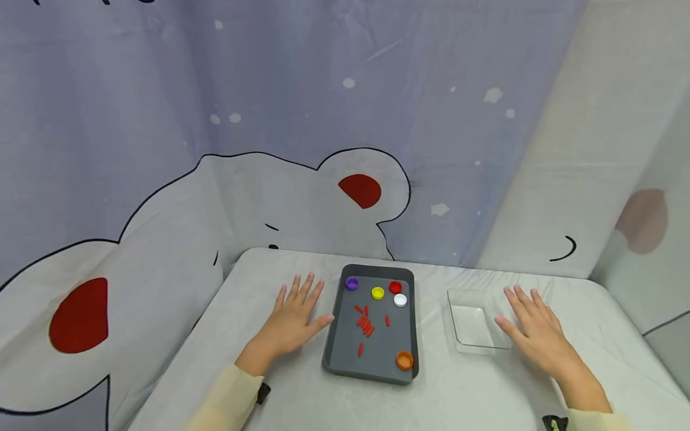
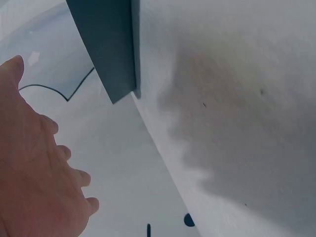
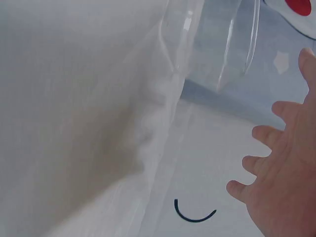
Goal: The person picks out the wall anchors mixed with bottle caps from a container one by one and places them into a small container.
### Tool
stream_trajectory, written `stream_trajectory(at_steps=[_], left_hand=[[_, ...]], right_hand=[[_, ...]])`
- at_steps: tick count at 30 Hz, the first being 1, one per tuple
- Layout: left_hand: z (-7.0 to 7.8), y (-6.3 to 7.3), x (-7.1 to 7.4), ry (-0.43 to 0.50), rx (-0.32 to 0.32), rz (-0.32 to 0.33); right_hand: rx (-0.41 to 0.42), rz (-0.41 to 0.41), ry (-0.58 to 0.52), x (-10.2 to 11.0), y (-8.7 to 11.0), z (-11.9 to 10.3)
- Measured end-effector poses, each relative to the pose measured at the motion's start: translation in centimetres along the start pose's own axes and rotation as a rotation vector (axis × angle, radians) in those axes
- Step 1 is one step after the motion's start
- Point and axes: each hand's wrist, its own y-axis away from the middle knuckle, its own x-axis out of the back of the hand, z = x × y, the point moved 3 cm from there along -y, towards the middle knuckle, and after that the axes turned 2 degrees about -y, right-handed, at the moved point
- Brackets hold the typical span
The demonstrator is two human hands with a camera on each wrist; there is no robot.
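Note:
My left hand [image 1: 291, 323], fingers spread and straight, holds nothing at the left side of a grey tray [image 1: 339, 353]; its thumb tip comes right up to the rim. On the tray lie several small red sticks [image 1: 364, 321], mostly bunched near the middle. Round caps stand around them: purple [image 1: 352, 284], yellow [image 1: 378, 293], red [image 1: 395, 287] and white [image 1: 400, 300] toward the far end, orange [image 1: 405, 360] at the near right corner. My right hand [image 1: 539, 332], also spread and holding nothing, is beside a clear square container [image 1: 472, 326], overlapping its right edge in the head view.
A white cloth [image 1: 458, 395] covers the table. Behind it hangs a printed curtain [image 1: 302, 108] with bear shapes, and more printed fabric [image 1: 156, 251] rises along the left side. The left wrist view shows the tray's side [image 2: 106, 49] close by.

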Motion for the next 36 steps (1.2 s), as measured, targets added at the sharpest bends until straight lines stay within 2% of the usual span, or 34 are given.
stream_trajectory(at_steps=[6,12,23,28,32,36], left_hand=[[1.3,0.5,0.0,-0.014,-0.009,0.003],[2.5,0.5,-0.9,-0.065,-0.034,-0.010],[4.8,1.3,-1.4,-0.041,-0.064,-0.013],[5.5,1.6,-1.6,-0.028,-0.076,-0.008],[5.9,1.8,-1.8,-0.035,-0.073,-0.018],[5.9,1.9,-2.4,-0.031,-0.084,0.003]], right_hand=[[0.026,0.014,-0.025,-0.7,-0.1,-1.5],[0.050,0.008,-0.077,-1.6,-0.4,-3.3],[0.103,0.025,-0.131,-2.7,-1.4,-6.3],[0.127,0.042,-0.134,-3.3,-1.8,-7.5],[0.122,0.026,-0.144,-3.9,-2.1,-8.3],[0.129,0.016,-0.154,-4.4,-2.5,-9.1]])
